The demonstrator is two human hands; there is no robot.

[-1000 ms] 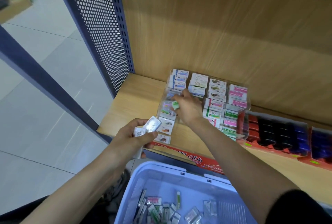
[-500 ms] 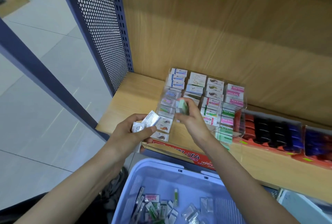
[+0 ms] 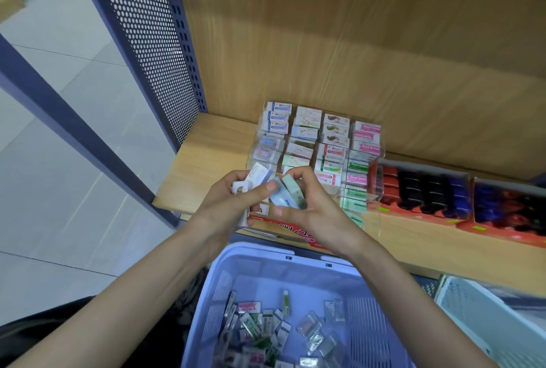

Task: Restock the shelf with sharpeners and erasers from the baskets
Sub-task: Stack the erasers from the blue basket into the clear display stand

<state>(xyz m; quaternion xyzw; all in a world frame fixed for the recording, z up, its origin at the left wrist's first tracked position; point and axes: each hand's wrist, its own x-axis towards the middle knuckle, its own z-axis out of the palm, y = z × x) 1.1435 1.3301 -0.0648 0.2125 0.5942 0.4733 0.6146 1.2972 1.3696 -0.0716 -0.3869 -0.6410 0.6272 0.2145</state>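
Green-edged eraser (image 3: 292, 190) pinched on edge by right hand (image 3: 310, 208), long axis slanted toward the clear rack (image 3: 373, 197) just beyond on the shelf (image 3: 206, 155). Left hand (image 3: 227, 205) grips spare wrapped erasers (image 3: 255, 180). Right hand looks nearer the slots.

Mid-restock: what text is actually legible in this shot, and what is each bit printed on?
"Hard Eraser": pink-labelled erasers, right column of the clear organizer; green-labelled erasers below likely the same, blurred.
Red strip at the organizer's front: white characters, upside down, unreadable.
Held erasers in the left hand and right hand, and packets in the basket: too blurred.
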